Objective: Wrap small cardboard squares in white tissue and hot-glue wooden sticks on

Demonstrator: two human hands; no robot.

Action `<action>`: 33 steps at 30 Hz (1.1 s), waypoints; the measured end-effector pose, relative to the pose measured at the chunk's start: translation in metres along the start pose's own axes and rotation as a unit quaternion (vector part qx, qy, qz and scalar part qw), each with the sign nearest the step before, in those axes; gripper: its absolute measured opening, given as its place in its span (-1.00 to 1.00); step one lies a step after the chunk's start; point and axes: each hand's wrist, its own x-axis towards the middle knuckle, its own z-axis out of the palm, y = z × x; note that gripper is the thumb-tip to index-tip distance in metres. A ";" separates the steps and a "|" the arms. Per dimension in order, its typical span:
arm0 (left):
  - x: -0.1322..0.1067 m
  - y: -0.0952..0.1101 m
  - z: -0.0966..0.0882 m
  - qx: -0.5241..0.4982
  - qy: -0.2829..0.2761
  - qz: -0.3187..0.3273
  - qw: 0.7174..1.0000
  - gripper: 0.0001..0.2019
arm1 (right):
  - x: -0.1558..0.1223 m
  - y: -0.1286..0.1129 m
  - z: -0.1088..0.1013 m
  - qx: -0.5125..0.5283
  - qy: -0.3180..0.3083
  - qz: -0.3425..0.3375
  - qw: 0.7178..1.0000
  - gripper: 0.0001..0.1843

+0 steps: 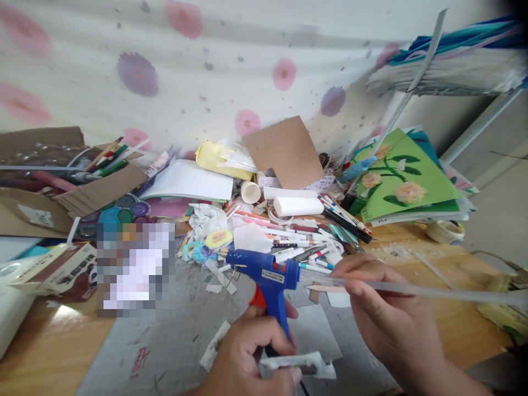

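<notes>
My left hand (251, 352) is wrapped round the handle of a blue glue gun (266, 275) with an orange trigger; its nozzle points left. The same hand also pinches a small white scrap of paper (299, 364). My right hand (388, 319) pinches a long clear glue stick (421, 290) that runs from the back of the gun out to the right edge of the view. Both hands hover over a grey cutting mat (173, 335).
Behind the gun lies a heap of pens and markers (305, 231), white paper rolls (297, 204), a brown cardboard piece (284, 151) and a paint palette (124, 212). A green flower card (404, 176) lies at the right, a tape roll (445, 230) beside it, cardboard boxes (53, 187) at the left.
</notes>
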 end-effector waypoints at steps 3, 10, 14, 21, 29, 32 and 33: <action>0.003 0.002 0.000 -0.044 -0.013 -0.061 0.997 -0.94 | -0.001 0.012 0.007 0.056 0.019 0.057 0.997 -0.85; 0.009 -0.014 -0.003 -0.065 -0.066 -0.151 0.984 -0.82 | -0.008 0.019 0.030 0.094 -0.156 0.274 0.944 -0.59; 0.009 -0.018 -0.002 -0.050 -0.104 -0.147 0.982 -0.78 | -0.009 0.012 0.043 0.121 -0.210 0.344 0.907 -0.58; 0.004 -0.015 -0.001 -0.169 -0.136 -0.164 0.962 -0.70 | -0.016 0.010 0.061 0.211 -0.175 0.383 0.882 -0.63; 0.016 0.007 -0.002 -0.302 0.049 -0.165 0.938 -0.89 | 0.004 0.008 0.025 0.165 -0.062 0.338 0.924 -0.62; 0.027 0.008 -0.008 -0.309 0.147 -0.141 0.929 -0.86 | 0.007 0.001 0.007 0.127 -0.075 0.302 0.942 -0.66; 0.030 0.007 -0.010 -0.309 0.164 -0.134 0.927 -0.84 | 0.006 -0.002 0.004 0.109 -0.079 0.298 0.945 -0.69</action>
